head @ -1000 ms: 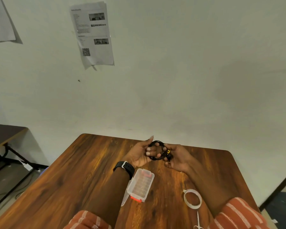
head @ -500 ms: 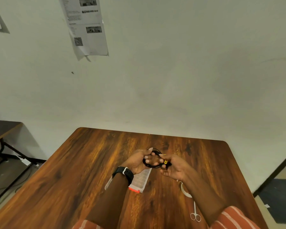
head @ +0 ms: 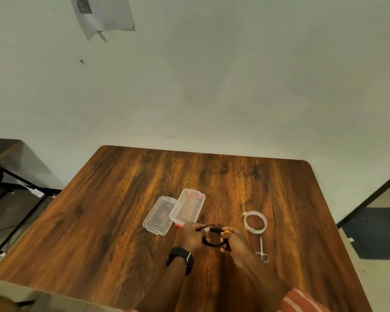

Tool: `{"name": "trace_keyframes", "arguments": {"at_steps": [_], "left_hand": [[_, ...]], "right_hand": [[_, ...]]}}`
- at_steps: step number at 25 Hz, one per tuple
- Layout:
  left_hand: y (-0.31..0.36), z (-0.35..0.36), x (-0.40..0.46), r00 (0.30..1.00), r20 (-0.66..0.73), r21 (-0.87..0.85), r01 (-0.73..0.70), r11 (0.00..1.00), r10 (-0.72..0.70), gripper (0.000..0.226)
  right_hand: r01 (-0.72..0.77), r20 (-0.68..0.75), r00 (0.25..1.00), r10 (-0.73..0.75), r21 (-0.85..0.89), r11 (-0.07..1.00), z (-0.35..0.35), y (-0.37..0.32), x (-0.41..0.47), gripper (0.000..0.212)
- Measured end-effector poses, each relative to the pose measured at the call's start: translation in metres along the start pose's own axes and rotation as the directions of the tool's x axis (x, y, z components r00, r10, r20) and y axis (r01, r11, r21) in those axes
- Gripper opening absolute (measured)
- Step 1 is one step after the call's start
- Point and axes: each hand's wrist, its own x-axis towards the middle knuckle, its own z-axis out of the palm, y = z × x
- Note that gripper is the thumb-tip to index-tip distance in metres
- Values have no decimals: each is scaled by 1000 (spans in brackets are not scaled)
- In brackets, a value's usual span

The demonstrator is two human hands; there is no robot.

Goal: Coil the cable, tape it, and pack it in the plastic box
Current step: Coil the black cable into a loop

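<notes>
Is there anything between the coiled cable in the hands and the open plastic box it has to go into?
Nothing visible. The cable is held by the left hand and right hand just in front of the plastic box; its lid is swung open to the left, off the opening.

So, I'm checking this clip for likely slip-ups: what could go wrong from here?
The black cable coil is held only by the left hand and right hand; freeing one for the tape roll or scissors may let it spring loose. The plastic box looks narrow, so the coil might not fit.
</notes>
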Motion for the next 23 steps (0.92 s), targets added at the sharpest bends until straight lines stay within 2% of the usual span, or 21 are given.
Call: {"name": "trace_keyframes", "arguments": {"at_steps": [2, 4, 7, 10, 11, 14, 15, 17, 21, 23], "left_hand": [[-21, 8, 0, 998, -39, 182, -45, 982, 53, 14], [-34, 14, 5, 996, -39, 317, -68, 946, 85, 17], [-40, 18, 12, 995, -58, 390, -55, 919, 84, 21], [-51, 22, 28, 998, -33, 470, -39, 882, 62, 19], [-55, 24, 31, 998, -33, 490, -34, 871, 57, 19], [-62, 26, 35, 994, -60, 570, -38, 820, 88, 16], [-63, 26, 36, 992, -67, 589, -48, 806, 108, 15], [-69, 26, 38, 992, -52, 592, -65, 803, 119, 17], [-77, 24, 36, 991, -30, 568, -91, 818, 132, 22], [-79, 23, 35, 987, -20, 555, -124, 823, 162, 23]], "right_hand": [[39, -52, 998, -45, -110, 993, 0, 19, 7, 14], [123, -83, 985, -151, -278, 953, 3, 28, 17, 13], [226, -52, 956, -289, -497, 838, 8, 34, 22, 13], [255, -39, 933, -357, -629, 735, 9, 41, 34, 17], [261, -23, 925, -379, -687, 679, 8, 45, 39, 18], [258, 52, 875, -481, -891, 373, 0, 59, 55, 23], [235, 51, 872, -486, -916, 325, -1, 61, 58, 26], [215, 47, 877, -479, -929, 302, -2, 63, 59, 31], [257, 70, 876, -478, -905, 338, -7, 61, 56, 44], [294, 55, 835, -547, -885, 360, -15, 55, 52, 46]]}}
